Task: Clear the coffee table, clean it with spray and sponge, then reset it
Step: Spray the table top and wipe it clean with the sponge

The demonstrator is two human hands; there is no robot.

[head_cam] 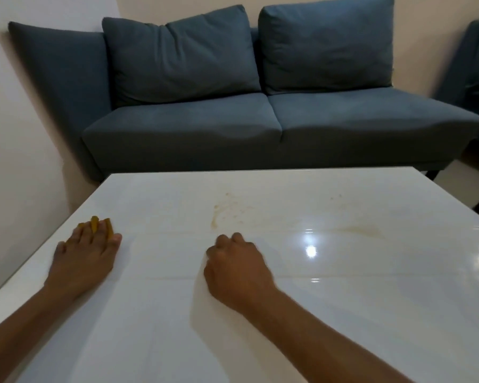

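A glossy white coffee table [288, 313] fills the lower view. My left hand [86, 258] lies flat near the table's left edge, its straight fingers pressing down on a yellow sponge [95, 224]. Only slivers of the sponge show between and beyond the fingers. My right hand [233, 269] rests on the table's middle with its fingers curled under, and nothing is visible in it. A brownish stain [228, 214] marks the surface just beyond my right hand. A fainter smear [362, 230] lies to the right.
A blue two-seat sofa [260, 125] with two back cushions stands right behind the table's far edge. A pale wall runs along the left. Part of another blue seat [473, 64] shows at the far right. Lamp reflections glare on the table's right side.
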